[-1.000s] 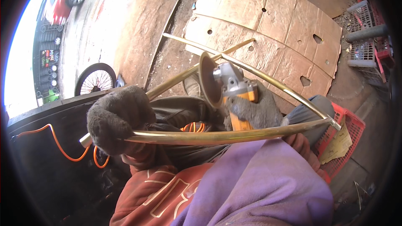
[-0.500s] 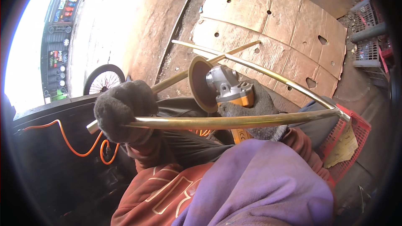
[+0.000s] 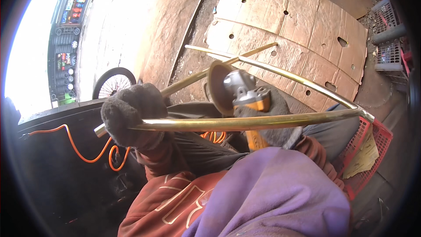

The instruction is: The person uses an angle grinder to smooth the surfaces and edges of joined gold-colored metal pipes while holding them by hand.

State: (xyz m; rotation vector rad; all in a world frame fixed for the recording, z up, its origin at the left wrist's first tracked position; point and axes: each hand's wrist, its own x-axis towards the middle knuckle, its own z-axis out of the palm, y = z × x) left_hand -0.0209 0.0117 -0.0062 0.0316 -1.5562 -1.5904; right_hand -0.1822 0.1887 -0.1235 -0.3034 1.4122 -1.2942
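My left hand [image 3: 131,113], in a dark grey knit glove, is closed round a brass-coloured metal tube frame [image 3: 245,123] near its left corner. Long tubes of the frame run to the right and away from me, and two of them cross at the far side. My gloved right hand [image 3: 278,114] grips an orange and silver angle grinder [image 3: 252,101] behind the near tube, which hides part of the grip. The grinder's round brown disc [image 3: 219,87] stands edge-up beside the far left tube. Whether it touches the tube I cannot tell.
Flattened cardboard [image 3: 302,30] covers the floor ahead. A red plastic crate [image 3: 379,147] is at the right, grey crates [image 3: 388,55] farther off. An orange cord [image 3: 81,156] hangs over a black surface [image 3: 57,184] at the left, and a spoked wheel [image 3: 115,83] stands beyond.
The view has shifted slightly, so everything sits a little farther right. The grinder has tilted slightly in my right hand and looks blurred. My left hand keeps its hold on the frame.
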